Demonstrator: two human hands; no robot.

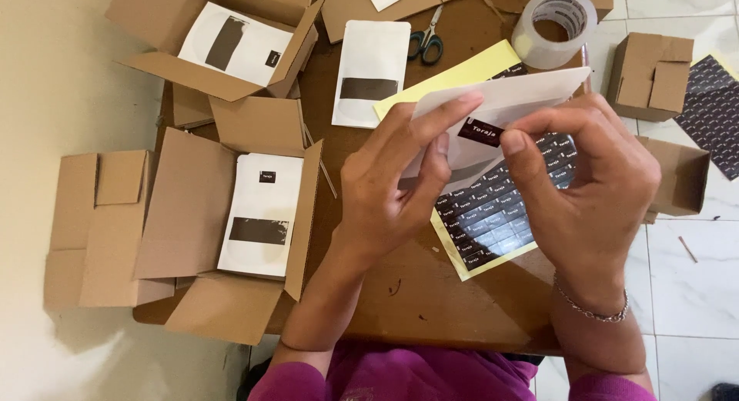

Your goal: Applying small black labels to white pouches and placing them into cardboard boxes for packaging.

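My left hand (396,182) holds a white pouch (516,101) by its left side, fingers spread along its top edge. The thumb and fingers of my right hand (589,178) press a small dark label sticker (481,131) onto the pouch's face. Under both hands, on the brown table (431,293), lies a yellow-backed sheet (493,224) with rows of the same dark stickers. A bracelet circles my right wrist.
An open cardboard box (185,216) at left holds a labelled white pouch (262,215); another open box (223,43) sits behind it. A loose white pouch (372,74), scissors (426,39) and a tape roll (554,28) lie at the back. More boxes (654,74) stand on the tiled floor at right.
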